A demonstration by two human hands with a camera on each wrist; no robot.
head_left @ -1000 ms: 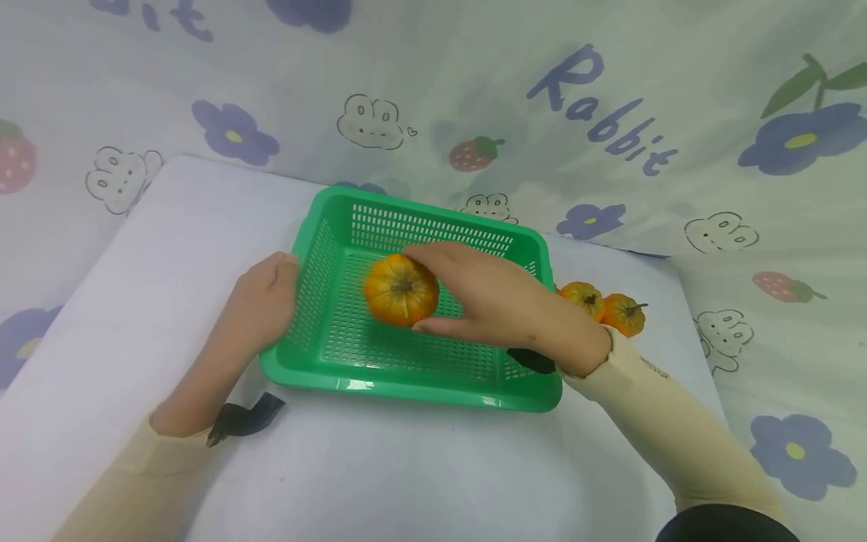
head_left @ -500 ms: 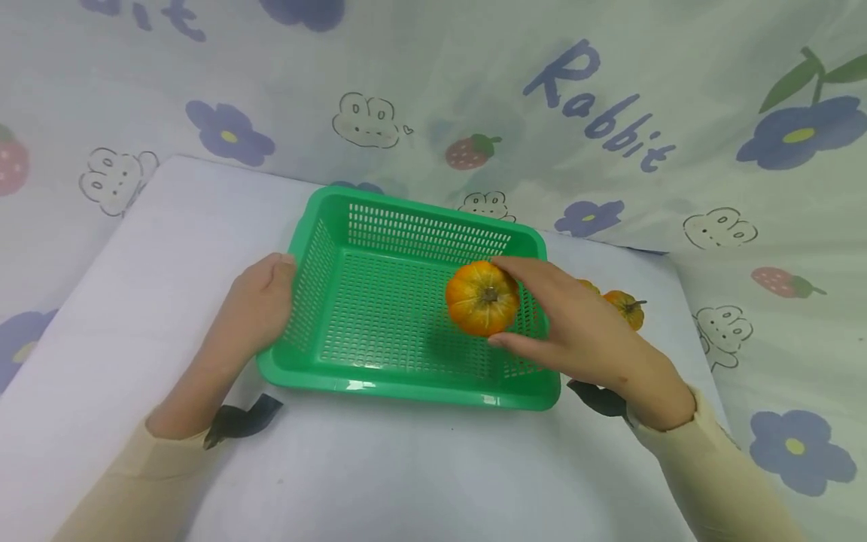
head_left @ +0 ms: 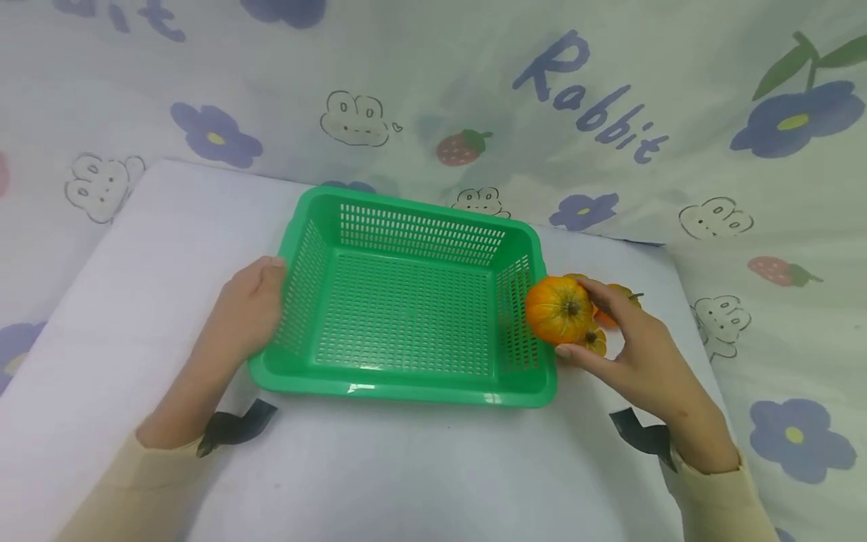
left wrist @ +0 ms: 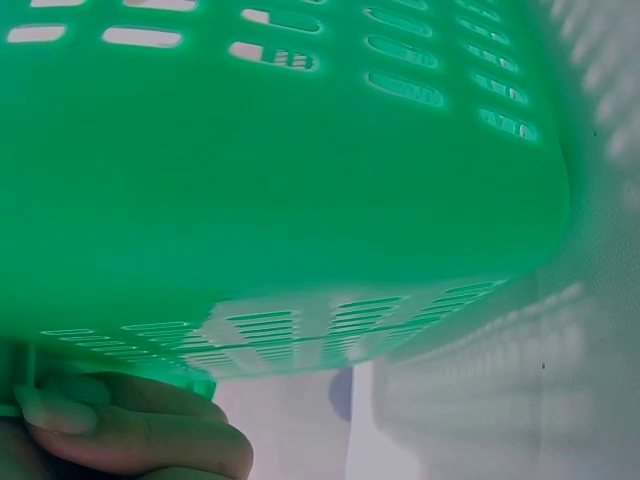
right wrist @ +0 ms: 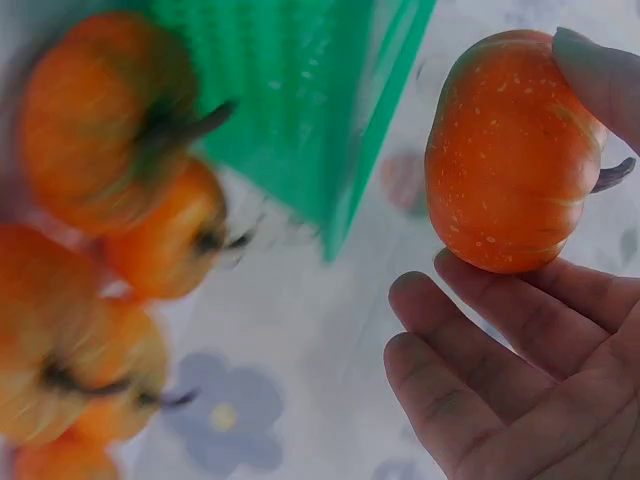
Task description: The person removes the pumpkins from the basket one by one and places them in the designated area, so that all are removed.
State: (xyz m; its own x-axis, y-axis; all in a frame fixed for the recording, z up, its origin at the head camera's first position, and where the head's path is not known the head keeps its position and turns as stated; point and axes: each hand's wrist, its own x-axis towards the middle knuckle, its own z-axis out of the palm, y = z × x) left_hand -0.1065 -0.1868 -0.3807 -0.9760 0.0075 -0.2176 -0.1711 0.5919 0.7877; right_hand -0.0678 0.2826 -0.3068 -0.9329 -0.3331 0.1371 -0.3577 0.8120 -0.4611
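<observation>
A green plastic basket (head_left: 406, 312) with slotted walls sits on the white table, nothing inside it. My left hand (head_left: 245, 309) grips its left rim; in the left wrist view the fingers (left wrist: 150, 430) curl at the rim beneath the basket wall (left wrist: 250, 200). Between thumb and fingers, my right hand (head_left: 633, 346) pinches a small orange pumpkin (head_left: 558, 310) over the basket's right rim. The right wrist view shows that pumpkin (right wrist: 510, 150) held at its ends, its stem toward the palm. Several more small pumpkins (right wrist: 110, 120) lie beside the basket, partly hidden by the right hand in the head view.
The white table (head_left: 379, 467) backs onto a curtain (head_left: 420, 75) printed with rabbits, flowers and strawberries. Black straps (head_left: 237, 427) hang at both wrists. The other pumpkins (head_left: 596, 342) cluster close to the basket's right side.
My right hand has carried the pumpkin rightward, from over the middle of the basket to its right rim. The left hand has stayed on the left rim.
</observation>
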